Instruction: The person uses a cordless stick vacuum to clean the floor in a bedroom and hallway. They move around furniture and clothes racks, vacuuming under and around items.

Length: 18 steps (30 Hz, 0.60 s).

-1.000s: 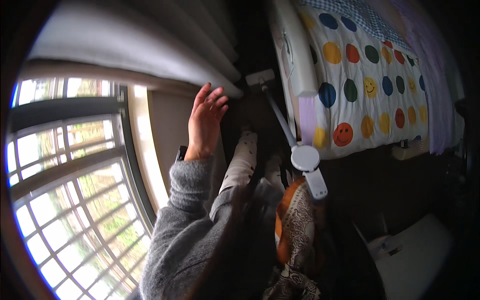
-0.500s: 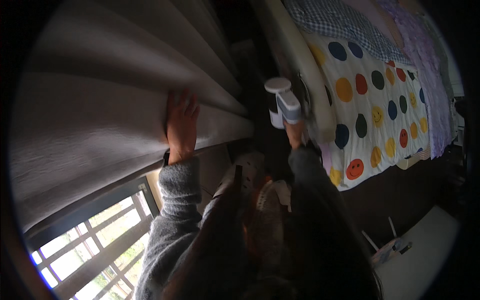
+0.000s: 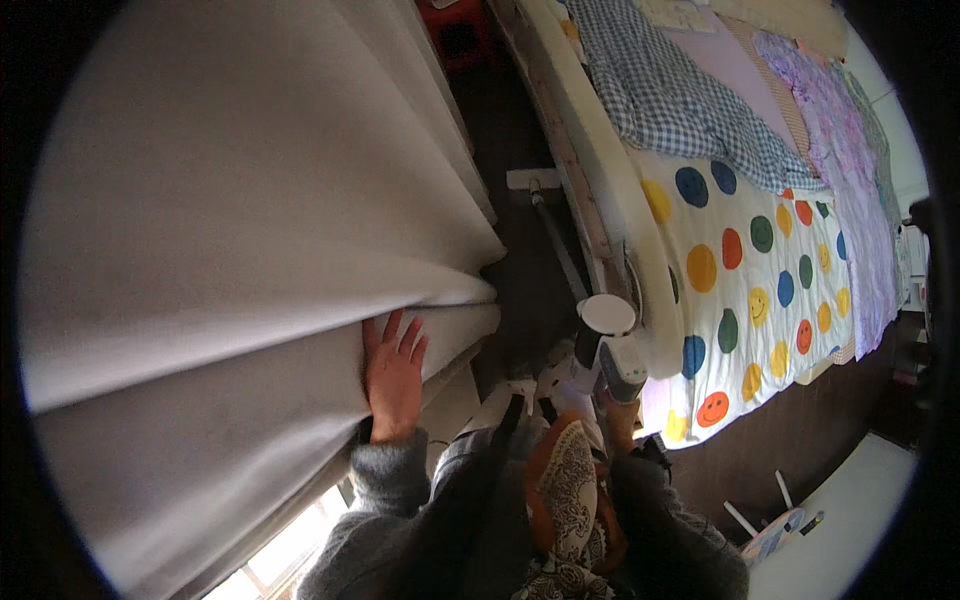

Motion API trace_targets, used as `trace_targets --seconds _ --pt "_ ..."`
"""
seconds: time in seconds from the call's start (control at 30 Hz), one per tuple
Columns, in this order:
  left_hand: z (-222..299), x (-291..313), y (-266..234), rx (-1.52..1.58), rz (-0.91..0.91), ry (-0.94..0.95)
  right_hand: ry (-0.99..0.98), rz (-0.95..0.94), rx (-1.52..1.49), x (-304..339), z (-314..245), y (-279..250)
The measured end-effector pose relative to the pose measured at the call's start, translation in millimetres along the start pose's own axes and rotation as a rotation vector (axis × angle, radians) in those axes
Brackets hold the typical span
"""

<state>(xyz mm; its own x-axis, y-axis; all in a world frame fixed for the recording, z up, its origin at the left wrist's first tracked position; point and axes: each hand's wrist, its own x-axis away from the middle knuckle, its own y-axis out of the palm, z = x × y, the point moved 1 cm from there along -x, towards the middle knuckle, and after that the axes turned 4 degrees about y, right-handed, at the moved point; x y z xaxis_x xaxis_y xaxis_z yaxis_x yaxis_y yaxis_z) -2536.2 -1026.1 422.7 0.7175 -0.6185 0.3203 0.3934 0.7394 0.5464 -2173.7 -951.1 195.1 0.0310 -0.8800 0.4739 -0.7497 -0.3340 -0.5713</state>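
Note:
My left hand point(image 3: 394, 377) lies against a long grey curtain point(image 3: 230, 230), its fingers stretched out and spread. My right hand point(image 3: 622, 420) is wrapped round the handle of a white and grey stick vacuum cleaner point(image 3: 606, 316), whose round top faces up. From its body a thin tube runs away to a flat white floor head point(image 3: 532, 179) on the dark floor between curtain and bed. Part of the right hand's fingers is hidden by the handle.
Along the right stands a bed point(image 3: 650, 290) with a spotted smiley cover point(image 3: 775, 270) and a checked blanket point(image 3: 665, 100). A red object point(image 3: 455, 35) sits at the far end of the gap. A bright window point(image 3: 285, 550) shows lower left, a white surface point(image 3: 850, 530) lower right.
The vacuum cleaner and my right hand sit closer to my body, and its tube and floor head now show. My left hand stays on the curtain, lower in view. The picture is brighter.

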Motion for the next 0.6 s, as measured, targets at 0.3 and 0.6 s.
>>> trace_targets --seconds 0.3,0.6 --pt "5 -18 12 0.175 0.243 0.069 0.125 -0.138 -0.056 -172 -169 92" --pt "-3 -22 23 0.622 0.433 0.125 -0.407 -0.071 -0.455 -346 -361 153"
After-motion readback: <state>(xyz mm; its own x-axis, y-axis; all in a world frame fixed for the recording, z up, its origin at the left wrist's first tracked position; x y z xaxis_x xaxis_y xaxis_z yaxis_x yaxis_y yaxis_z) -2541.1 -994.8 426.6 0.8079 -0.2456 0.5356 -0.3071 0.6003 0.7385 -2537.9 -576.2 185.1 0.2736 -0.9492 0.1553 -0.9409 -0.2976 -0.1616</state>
